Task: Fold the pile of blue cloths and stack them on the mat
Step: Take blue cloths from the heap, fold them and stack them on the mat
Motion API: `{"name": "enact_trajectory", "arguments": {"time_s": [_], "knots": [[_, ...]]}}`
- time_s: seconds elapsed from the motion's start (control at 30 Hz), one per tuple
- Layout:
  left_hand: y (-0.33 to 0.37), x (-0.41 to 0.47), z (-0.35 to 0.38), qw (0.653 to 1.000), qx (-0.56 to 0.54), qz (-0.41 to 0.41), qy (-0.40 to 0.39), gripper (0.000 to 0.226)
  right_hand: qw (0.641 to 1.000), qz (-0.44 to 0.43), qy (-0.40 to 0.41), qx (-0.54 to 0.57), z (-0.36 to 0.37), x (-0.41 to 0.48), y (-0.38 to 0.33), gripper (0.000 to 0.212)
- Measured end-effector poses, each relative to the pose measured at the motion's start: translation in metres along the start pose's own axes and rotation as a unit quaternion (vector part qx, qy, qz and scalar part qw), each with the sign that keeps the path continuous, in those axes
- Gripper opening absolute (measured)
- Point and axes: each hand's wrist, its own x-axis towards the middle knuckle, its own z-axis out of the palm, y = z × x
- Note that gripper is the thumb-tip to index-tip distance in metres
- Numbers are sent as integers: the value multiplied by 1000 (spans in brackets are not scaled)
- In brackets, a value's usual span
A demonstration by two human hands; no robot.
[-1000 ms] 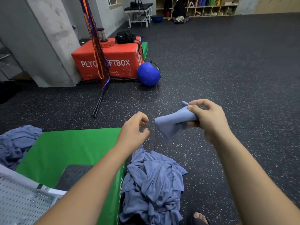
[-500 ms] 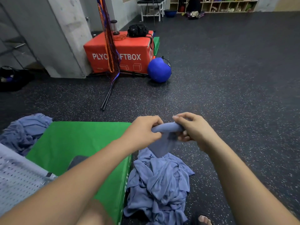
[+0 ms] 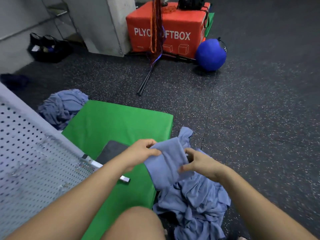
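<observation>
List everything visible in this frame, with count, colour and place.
mat: one, green, on the floor
pad: one, dark grey, on the mat
held cloth: one, blue, raised over the mat's right edge
cloth pile: one, blue, floor right of the mat
second cloth heap: one, blue, floor at the mat's far-left corner
perforated panel: one, grey, near left
plyo box: one, red, far centre
ball: one, blue, right of the plyo box
box-top bag: one, black, on the plyo box
floor bag: one, black, by the left wall
left hand: one, pinches the held cloth
right hand: one, grips the held cloth
</observation>
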Motion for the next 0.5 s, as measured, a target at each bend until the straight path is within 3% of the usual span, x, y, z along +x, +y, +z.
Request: {"name": "enact_trajectory", "arguments": {"time_s": [0.07,0.13,0.3,0.5], "knots": [[-34,5,-2,999,-22,-42,12,7,999,27,-22,37,19,22,21,34],[-65,13,-2,995,-29,-88,42,10,995,54,-33,78,37,42,34,31],[-138,46,1,980,-3,-180,80,17,975,94,77,189,69,107,64,36],[-198,88,3,961,151,-211,96,26,969,121,175,128,100,190,99,28]]}}
